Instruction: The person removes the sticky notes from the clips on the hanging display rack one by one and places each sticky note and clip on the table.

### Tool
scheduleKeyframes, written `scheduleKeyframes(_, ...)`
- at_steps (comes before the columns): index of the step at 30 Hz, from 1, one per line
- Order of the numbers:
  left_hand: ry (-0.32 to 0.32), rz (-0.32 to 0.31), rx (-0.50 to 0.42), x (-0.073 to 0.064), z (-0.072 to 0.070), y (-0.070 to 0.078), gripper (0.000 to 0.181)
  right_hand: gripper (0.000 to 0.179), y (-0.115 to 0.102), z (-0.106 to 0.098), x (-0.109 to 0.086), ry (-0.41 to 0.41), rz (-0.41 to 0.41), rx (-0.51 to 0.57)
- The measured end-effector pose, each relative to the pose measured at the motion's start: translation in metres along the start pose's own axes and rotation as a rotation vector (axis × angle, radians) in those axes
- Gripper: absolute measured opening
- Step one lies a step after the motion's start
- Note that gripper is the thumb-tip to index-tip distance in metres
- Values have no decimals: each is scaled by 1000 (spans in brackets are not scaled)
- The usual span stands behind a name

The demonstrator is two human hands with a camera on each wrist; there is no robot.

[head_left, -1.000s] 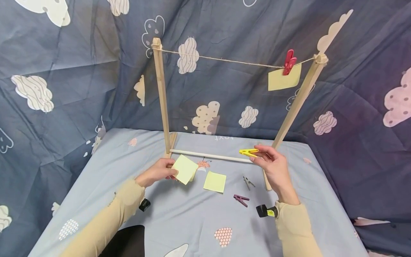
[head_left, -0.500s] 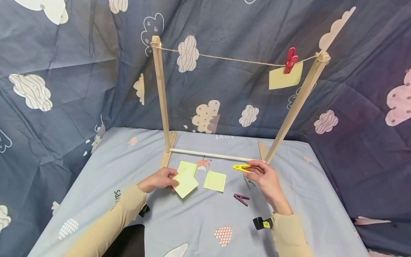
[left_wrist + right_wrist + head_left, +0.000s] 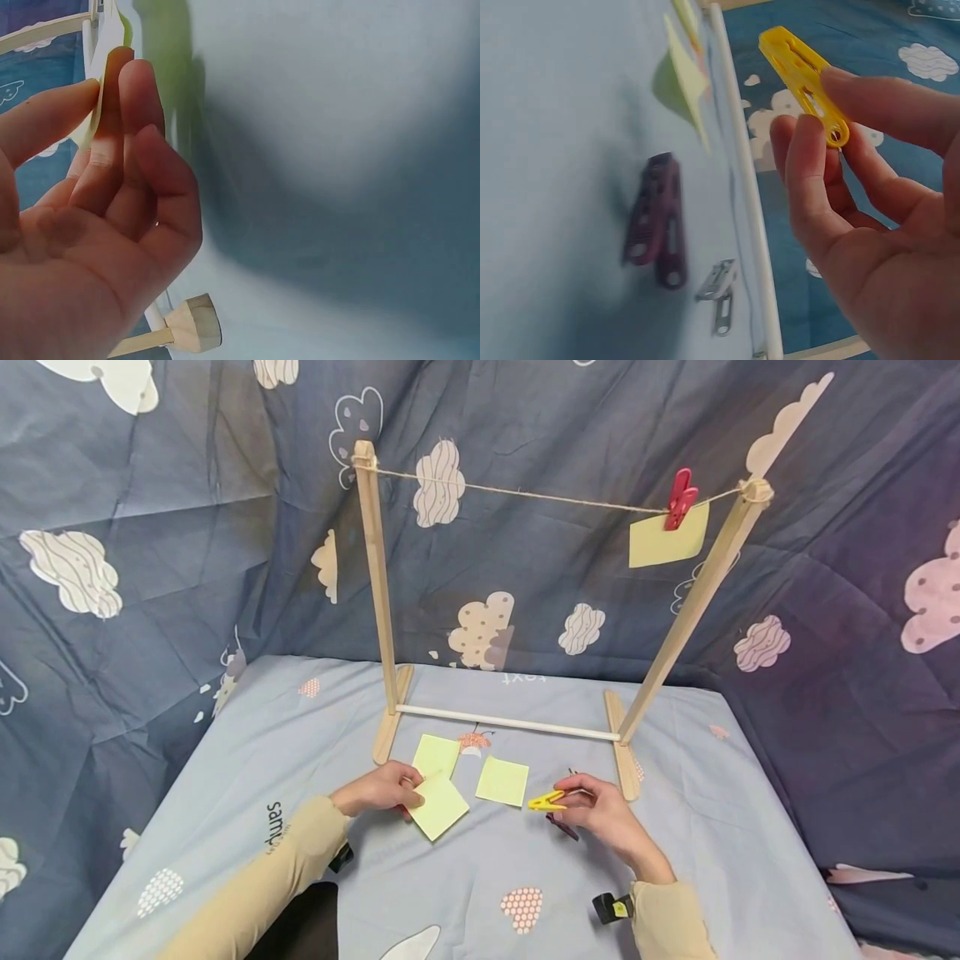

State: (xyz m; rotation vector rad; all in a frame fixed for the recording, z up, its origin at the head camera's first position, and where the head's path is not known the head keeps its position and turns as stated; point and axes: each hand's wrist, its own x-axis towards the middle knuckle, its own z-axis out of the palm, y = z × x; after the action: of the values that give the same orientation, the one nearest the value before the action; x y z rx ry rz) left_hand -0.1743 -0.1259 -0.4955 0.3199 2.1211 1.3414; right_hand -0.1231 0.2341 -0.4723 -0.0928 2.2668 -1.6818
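My left hand (image 3: 384, 788) pinches a yellow-green sticky note (image 3: 438, 808) between thumb and fingertips, above the table cloth. Only the note's edge shows in the left wrist view. Two more notes lie on the cloth: one (image 3: 437, 755) just behind the held note, another (image 3: 502, 782) to its right. My right hand (image 3: 600, 814) pinches a yellow clothespin (image 3: 802, 79) by its handle end, its nose pointing left. Below that hand lie a purple clothespin (image 3: 656, 221) and a grey clothespin (image 3: 719, 292), both mostly hidden by the hand in the head view.
Behind the hands stands a wooden frame with two posts (image 3: 378, 585) and a white rod (image 3: 510, 723) low between them. A string (image 3: 555, 499) spans the tops. Near its right end a red clothespin (image 3: 681, 500) holds a note (image 3: 663, 543).
My right hand has come down and left with the yellow clothespin, over the purple one. The left hand has lowered toward me with its note, uncovering the note behind.
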Motion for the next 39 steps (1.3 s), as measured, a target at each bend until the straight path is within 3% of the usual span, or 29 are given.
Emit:
scheduleKeyframes(9,5,-15,53,3,4,-2,6,37,13,11,-3,-90,-62,-86)
scheduleKeyframes(17,32,-24,128,2,10,-4,8,37,21,19,-2,-152,-64,-112)
scheduleKeyframes(39,42,-41,312,2,14,-1,17,34,31,34,-1,-149,-17,-250)
